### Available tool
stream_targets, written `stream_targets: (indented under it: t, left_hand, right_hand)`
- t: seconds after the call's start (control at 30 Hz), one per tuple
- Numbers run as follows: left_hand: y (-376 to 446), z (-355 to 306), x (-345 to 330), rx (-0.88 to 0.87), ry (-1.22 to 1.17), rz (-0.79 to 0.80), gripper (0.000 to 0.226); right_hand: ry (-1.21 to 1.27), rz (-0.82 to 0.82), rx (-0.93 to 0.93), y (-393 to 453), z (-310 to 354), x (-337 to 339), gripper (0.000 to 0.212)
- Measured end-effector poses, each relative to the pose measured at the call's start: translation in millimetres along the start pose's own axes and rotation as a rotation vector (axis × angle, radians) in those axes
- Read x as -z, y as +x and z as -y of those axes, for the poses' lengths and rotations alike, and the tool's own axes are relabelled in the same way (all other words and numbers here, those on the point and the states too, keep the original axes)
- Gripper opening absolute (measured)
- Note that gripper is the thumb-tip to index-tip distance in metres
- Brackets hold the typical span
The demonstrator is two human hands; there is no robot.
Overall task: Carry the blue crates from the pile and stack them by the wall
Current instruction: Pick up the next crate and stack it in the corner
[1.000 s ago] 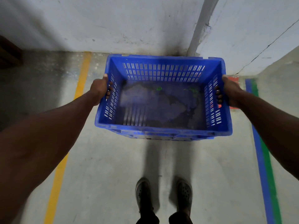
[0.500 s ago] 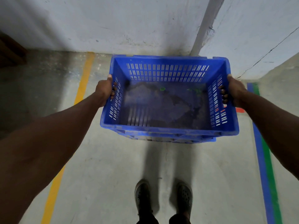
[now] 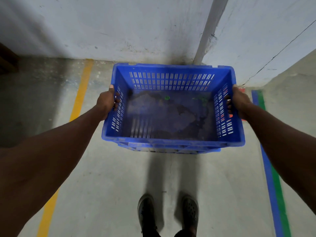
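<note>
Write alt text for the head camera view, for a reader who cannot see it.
Seen from above, a person's left hand and right hand grip the short sides of an empty blue crate held over a concrete floor, close to a white wall. Yellow, blue and green floor lines flank it.

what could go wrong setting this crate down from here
1. The blue crate is held only by its short sides, left hand and right hand with fingers through the slots; they may get pinched or snag on release.
2. The grey pipe runs down the wall just behind the far rim, so pushing forward might knock it.
3. The shoes stand close beneath; a slip could land on them.
</note>
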State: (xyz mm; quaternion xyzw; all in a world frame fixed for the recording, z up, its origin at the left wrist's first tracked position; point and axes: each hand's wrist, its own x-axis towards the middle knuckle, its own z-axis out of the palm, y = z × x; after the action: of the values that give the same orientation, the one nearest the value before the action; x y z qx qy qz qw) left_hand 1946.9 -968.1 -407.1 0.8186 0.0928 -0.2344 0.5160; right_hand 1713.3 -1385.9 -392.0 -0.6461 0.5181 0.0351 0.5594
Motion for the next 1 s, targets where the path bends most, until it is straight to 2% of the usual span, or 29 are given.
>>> stream_targets:
  t: [0.33,0.43,0.5,0.53,0.63,0.77,0.87,1.0]
  left_hand:
    - [0,0,-3,-0.012,0.106,-0.051,0.053]
    - [10,4,0,0.003,0.189,-0.079,0.064]
    - [9,3,2,0.045,0.292,-0.138,0.076]
    - [5,2,2,0.063,0.339,-0.181,0.075]
    - [-27,-9,2,-0.022,0.409,-0.325,0.058]
    - [-94,-29,19,-0.182,0.273,-0.347,0.043]
    - [-160,-50,41,-0.149,0.086,-0.311,0.041]
    - [-266,-85,70,-0.065,-0.155,-0.221,0.036]
  right_hand:
    - [-0.026,-0.004,0.007,0,-7,1,0.058]
    - [-0.052,-0.015,0.026,1,-11,3,0.060]
    - [-0.117,-0.040,0.066,-3,-12,3,0.066]
    - [-0.172,-0.064,0.081,-8,-12,4,0.071]
    - [-0.231,-0.172,0.076,-35,-11,9,0.072]
    - [-0.205,-0.228,0.143,-97,3,21,0.064]
    - [-0.078,-0.184,0.160,-170,23,34,0.050]
    - [0.110,-0.016,0.073,-270,46,60,0.049]
